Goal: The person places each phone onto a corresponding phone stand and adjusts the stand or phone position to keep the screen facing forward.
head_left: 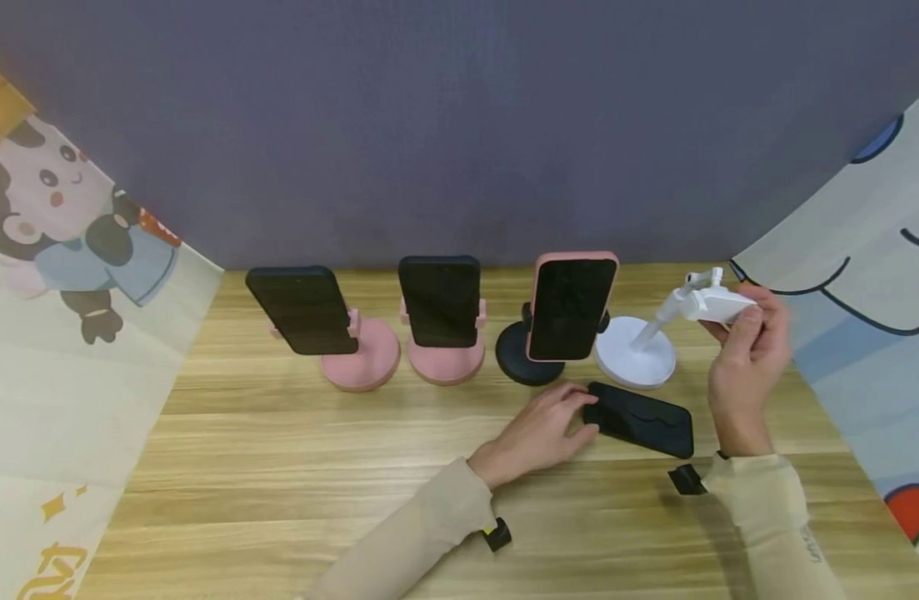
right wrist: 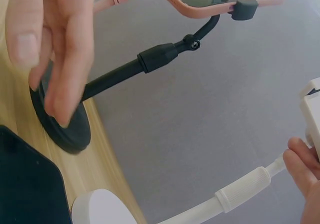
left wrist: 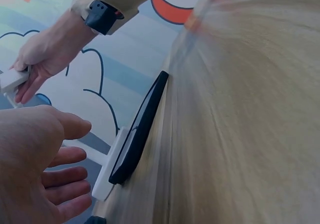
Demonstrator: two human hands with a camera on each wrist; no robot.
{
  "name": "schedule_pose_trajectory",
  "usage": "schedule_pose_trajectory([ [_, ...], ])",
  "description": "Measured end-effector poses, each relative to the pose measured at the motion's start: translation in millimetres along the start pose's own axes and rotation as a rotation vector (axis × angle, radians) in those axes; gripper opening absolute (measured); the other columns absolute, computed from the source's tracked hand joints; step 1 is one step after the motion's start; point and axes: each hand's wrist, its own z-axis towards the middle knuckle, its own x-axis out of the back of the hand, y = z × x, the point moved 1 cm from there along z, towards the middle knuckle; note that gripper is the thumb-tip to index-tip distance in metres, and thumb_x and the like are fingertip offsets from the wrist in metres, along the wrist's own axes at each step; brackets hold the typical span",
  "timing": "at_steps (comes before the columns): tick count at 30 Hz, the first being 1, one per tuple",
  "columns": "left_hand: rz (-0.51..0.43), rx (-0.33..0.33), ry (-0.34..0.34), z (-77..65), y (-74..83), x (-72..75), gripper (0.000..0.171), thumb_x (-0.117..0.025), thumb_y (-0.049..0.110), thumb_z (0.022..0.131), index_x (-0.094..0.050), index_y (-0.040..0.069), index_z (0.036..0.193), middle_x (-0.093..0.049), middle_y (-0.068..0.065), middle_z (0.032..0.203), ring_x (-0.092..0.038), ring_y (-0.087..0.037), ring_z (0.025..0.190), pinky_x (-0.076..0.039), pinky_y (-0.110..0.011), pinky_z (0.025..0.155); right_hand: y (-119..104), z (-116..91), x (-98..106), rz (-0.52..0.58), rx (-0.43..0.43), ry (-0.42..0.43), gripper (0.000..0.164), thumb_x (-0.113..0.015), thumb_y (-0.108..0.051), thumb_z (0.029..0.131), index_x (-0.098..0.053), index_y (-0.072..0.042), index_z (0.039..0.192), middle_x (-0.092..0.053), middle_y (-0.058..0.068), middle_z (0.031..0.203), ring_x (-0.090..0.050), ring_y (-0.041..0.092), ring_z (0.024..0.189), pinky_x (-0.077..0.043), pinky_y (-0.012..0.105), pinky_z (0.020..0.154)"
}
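At the right, my right hand (head_left: 750, 367) grips the clamp head (head_left: 721, 305) of a white phone stand, thumb on one side and fingers on the other. The stand's round white base (head_left: 636, 353) sits on the table. In front of it a black phone (head_left: 641, 419) lies flat, screen up. Beside the phone's left end is my left hand (head_left: 541, 433), its fingers loosely spread and holding nothing. The left wrist view shows a gap between that hand (left wrist: 45, 169) and the phone (left wrist: 140, 129). In the right wrist view the clamp is cut off at the edge.
Left of the white stand, a black stand (head_left: 516, 353) bears a pink-cased phone (head_left: 574, 307). Farther left, two pink stands hold dark phones, one upright (head_left: 440, 302) and one tilted (head_left: 303, 310). A grey wall (head_left: 459, 133) rises behind the wooden table (head_left: 279, 492).
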Motion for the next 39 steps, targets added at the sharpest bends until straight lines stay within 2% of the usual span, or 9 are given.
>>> schedule_pose_trajectory([
  [10,-0.005,0.02,-0.037,9.0,-1.0,-2.2,0.047,-0.05,0.04,0.095,-0.055,0.011,0.131,-0.049,-0.007,0.138,-0.044,-0.013,0.124,-0.034,-0.024,0.106,2.6,-6.0,-8.7,0.001,-0.002,-0.035,0.024,-0.04,-0.003,0.098,-0.054,0.009,0.114,-0.056,0.018,0.105,-0.061,0.026,0.091,-0.055,0.024,0.077],
  [18,-0.009,0.015,-0.017,16.6,-5.1,-3.7,0.049,-0.051,0.039,0.095,-0.054,0.009,0.133,-0.048,-0.009,0.139,-0.041,-0.014,0.127,-0.034,-0.025,0.106,0.2,-10.7,-14.4,-0.06,0.02,-0.066,0.024,-0.041,-0.004,0.099,-0.055,0.008,0.114,-0.055,0.016,0.104,-0.061,0.026,0.091,-0.055,0.023,0.078],
  [25,0.075,0.03,-0.061,25.5,-9.8,-12.3,0.055,-0.046,0.043,0.097,-0.047,0.008,0.139,-0.04,-0.008,0.146,-0.035,-0.015,0.133,-0.033,-0.03,0.109,2.9,-12.4,-15.6,-0.036,0.034,-0.067,0.024,-0.039,-0.003,0.099,-0.055,0.008,0.114,-0.055,0.017,0.104,-0.062,0.027,0.092,-0.055,0.024,0.079],
  [29,0.112,0.059,-0.096,30.3,-11.6,-17.0,0.059,-0.044,0.045,0.097,-0.044,0.008,0.142,-0.035,-0.008,0.15,-0.031,-0.014,0.135,-0.034,-0.032,0.108,3.6,-12.9,-16.4,-0.024,0.04,-0.064,0.024,-0.039,-0.002,0.099,-0.055,0.009,0.113,-0.056,0.017,0.102,-0.061,0.027,0.091,-0.055,0.024,0.078],
  [33,0.139,0.095,-0.132,32.4,-12.4,-19.8,0.061,-0.042,0.048,0.097,-0.042,0.009,0.143,-0.032,-0.006,0.152,-0.029,-0.013,0.136,-0.033,-0.029,0.108,3.9,-13.1,-17.5,-0.008,0.041,-0.058,0.024,-0.038,-0.001,0.099,-0.055,0.009,0.113,-0.057,0.017,0.1,-0.061,0.027,0.09,-0.055,0.025,0.078],
  [39,0.201,0.087,-0.141,32.9,-11.6,-21.9,0.061,-0.042,0.049,0.096,-0.044,0.009,0.143,-0.033,-0.004,0.151,-0.029,-0.013,0.136,-0.03,-0.024,0.109,4.3,-13.2,-17.0,-0.006,0.046,-0.043,0.024,-0.038,0.0,0.099,-0.055,0.009,0.113,-0.057,0.017,0.1,-0.061,0.027,0.09,-0.055,0.025,0.078],
])
